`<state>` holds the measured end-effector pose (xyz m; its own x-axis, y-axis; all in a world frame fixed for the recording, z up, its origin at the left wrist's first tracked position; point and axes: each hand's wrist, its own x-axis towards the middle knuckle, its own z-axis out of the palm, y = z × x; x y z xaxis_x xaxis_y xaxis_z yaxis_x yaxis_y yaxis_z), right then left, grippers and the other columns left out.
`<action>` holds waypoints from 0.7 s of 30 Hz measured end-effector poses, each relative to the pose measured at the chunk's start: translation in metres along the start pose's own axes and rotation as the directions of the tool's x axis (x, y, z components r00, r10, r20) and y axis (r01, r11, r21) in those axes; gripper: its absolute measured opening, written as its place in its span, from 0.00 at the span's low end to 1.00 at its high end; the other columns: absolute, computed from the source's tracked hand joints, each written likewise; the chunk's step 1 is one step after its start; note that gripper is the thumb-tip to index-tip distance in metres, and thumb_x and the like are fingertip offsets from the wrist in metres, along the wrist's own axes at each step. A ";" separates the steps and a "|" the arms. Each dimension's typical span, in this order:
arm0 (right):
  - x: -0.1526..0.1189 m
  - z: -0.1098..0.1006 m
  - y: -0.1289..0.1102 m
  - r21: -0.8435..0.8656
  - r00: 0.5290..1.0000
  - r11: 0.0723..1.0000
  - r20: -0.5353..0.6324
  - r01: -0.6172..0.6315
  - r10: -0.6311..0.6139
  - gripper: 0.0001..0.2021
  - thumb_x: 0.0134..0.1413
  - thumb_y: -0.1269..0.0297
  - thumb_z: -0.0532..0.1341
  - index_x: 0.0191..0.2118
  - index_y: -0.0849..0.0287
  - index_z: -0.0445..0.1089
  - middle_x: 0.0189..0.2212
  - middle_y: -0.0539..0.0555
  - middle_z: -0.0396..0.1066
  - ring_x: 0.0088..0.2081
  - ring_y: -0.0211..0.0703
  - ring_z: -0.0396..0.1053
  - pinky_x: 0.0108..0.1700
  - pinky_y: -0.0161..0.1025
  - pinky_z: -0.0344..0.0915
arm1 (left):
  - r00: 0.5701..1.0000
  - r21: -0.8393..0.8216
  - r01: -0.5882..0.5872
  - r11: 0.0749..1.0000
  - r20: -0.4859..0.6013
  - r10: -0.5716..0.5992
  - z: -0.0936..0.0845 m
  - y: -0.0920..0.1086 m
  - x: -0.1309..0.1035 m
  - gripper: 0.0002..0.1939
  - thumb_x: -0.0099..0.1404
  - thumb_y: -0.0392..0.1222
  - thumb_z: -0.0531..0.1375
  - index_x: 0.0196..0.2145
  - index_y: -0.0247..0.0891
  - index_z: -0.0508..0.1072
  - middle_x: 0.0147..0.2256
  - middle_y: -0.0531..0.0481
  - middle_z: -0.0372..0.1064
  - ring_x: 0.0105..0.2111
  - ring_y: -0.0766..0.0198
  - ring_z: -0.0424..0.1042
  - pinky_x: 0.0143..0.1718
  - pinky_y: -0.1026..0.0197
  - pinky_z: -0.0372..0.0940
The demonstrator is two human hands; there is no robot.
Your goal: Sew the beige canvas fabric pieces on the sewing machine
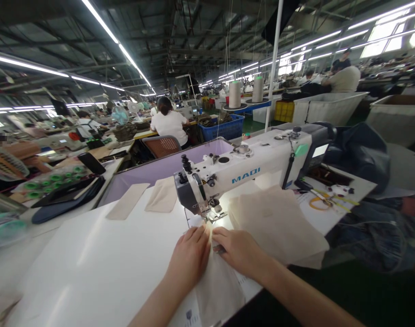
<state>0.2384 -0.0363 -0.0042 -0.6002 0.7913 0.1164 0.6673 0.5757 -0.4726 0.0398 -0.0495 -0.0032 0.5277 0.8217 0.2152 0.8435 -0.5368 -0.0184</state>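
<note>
A white sewing machine (pixel 244 165) stands on the white table (pixel 101 254), its lit needle area just ahead of both hands. My left hand (pixel 191 250) lies on a strip of beige fabric (pixel 221 290), fingers together and pressed on it near the presser foot. On the right edge of that strip, my right hand (pixel 236 249) pinches the cloth, with a small metallic object partly showing under its fingers. The strip runs from the foot toward the table's front edge. A stack of beige fabric pieces (pixel 275 222) rests right of the needle area.
Two beige pieces (pixel 128 201) (pixel 162 195) lie at the table's back left. Yellow-handled scissors (pixel 321 201) are at the right. Thread cones (pixel 234 94) stand behind the machine. A person in a white shirt (pixel 169 127) sits beyond the purple bin (pixel 146 175).
</note>
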 end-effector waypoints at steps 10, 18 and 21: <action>-0.005 -0.002 0.002 -0.023 1.000 1.000 0.027 0.017 -0.016 0.10 0.65 0.70 0.57 0.49 0.57 0.72 0.52 0.53 0.74 0.46 0.47 0.75 0.45 0.38 0.66 | 0.992 -0.051 -0.109 0.993 -0.073 0.105 -0.001 0.017 -0.023 0.16 0.71 0.36 0.55 0.54 0.36 0.72 0.52 0.41 0.74 0.51 0.48 0.72 0.50 0.47 0.75; 0.018 -0.007 0.004 -0.031 1.000 1.000 0.006 -0.006 0.006 0.09 0.63 0.70 0.58 0.46 0.55 0.72 0.49 0.52 0.75 0.47 0.45 0.74 0.46 0.36 0.65 | 0.997 -0.070 -0.076 0.995 -0.025 0.074 -0.005 -0.006 0.001 0.11 0.70 0.35 0.56 0.47 0.35 0.75 0.48 0.41 0.75 0.49 0.48 0.73 0.48 0.46 0.75; 0.024 -0.006 0.006 -0.049 1.000 0.999 -0.014 0.012 -0.012 0.07 0.63 0.70 0.59 0.43 0.54 0.73 0.48 0.50 0.75 0.46 0.44 0.74 0.45 0.36 0.64 | 0.998 -0.086 -0.057 0.995 -0.015 0.056 -0.007 -0.012 0.007 0.09 0.71 0.35 0.56 0.42 0.36 0.76 0.45 0.41 0.75 0.47 0.50 0.74 0.48 0.47 0.75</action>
<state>0.2305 -0.0124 0.0006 -0.6023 0.7870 0.1340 0.6813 0.5942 -0.4276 0.0327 -0.0391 0.0052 0.5727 0.7874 0.2283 0.8002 -0.5974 0.0530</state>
